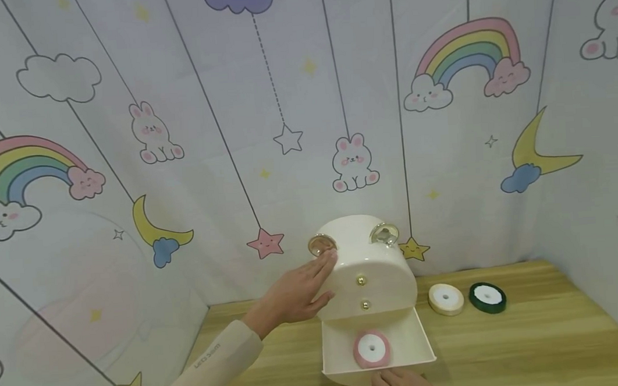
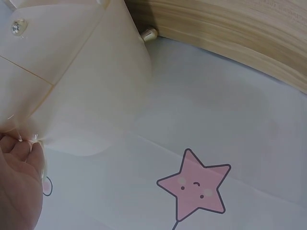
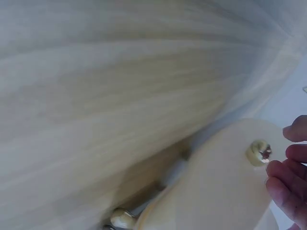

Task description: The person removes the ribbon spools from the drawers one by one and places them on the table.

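Observation:
A cream cabinet (image 1: 367, 265) with a rounded top, two shiny gold ears and gold knobs stands on the table. Its bottom drawer (image 1: 413, 342) is pulled out. Inside lies a pink ribbon spool (image 1: 372, 349) with a white centre. My left hand (image 1: 298, 290) rests with extended fingers on the cabinet's upper left front, beside the left ear (image 1: 319, 245). At the drawer's front edge is my right hand (image 1: 403, 383), partly cut off by the frame. In the right wrist view its loosely bent fingers (image 3: 288, 187) are beside a gold knob (image 3: 259, 153), thumb and fingers apart.
To the cabinet's right, a cream ribbon spool (image 1: 445, 299) and a dark green ribbon spool (image 1: 487, 298) lie on the wood-grain table (image 1: 531, 333). A patterned curtain (image 1: 304, 100) hangs close behind the cabinet and along both sides.

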`<state>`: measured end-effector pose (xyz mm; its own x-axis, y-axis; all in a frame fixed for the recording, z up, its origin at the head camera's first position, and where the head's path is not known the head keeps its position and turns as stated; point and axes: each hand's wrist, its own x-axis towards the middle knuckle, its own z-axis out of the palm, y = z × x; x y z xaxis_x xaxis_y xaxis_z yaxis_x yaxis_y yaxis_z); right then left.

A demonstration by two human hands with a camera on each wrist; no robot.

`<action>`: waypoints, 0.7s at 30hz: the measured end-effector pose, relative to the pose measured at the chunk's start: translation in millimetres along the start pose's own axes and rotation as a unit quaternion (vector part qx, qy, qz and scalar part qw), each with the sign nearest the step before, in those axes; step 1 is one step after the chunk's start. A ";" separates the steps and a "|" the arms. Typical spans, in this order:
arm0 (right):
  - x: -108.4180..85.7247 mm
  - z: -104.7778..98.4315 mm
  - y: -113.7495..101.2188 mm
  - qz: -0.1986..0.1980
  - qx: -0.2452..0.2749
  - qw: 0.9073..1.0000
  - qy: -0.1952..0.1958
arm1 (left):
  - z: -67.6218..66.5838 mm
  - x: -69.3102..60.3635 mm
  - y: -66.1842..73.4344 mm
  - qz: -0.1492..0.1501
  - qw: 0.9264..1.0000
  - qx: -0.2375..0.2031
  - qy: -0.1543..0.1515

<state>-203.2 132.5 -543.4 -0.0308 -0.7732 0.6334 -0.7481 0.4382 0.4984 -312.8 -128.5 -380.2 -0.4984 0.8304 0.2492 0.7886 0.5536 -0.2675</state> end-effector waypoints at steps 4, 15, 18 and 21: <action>9.4 -10.9 6.4 -0.011 -0.018 1.000 -0.004 | -0.5 0.4 0.3 -0.003 1.000 0.001 -0.001; 33.9 -32.4 34.2 0.033 0.006 0.999 0.032 | -0.6 0.7 0.0 -0.009 1.000 -0.006 -0.006; 39.0 -40.0 42.6 0.036 -0.004 0.999 0.022 | -2.0 0.7 0.7 -0.012 1.000 -0.009 -0.010; 45.8 -47.7 47.9 0.041 -0.011 0.999 0.004 | -3.4 0.7 1.5 -0.012 1.000 -0.014 -0.011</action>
<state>-208.8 140.0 -462.3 -0.0850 -0.7305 0.6776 -0.7290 0.5091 0.4575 -310.7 -127.3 -377.3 -0.5247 0.8183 0.2347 0.7861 0.5716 -0.2353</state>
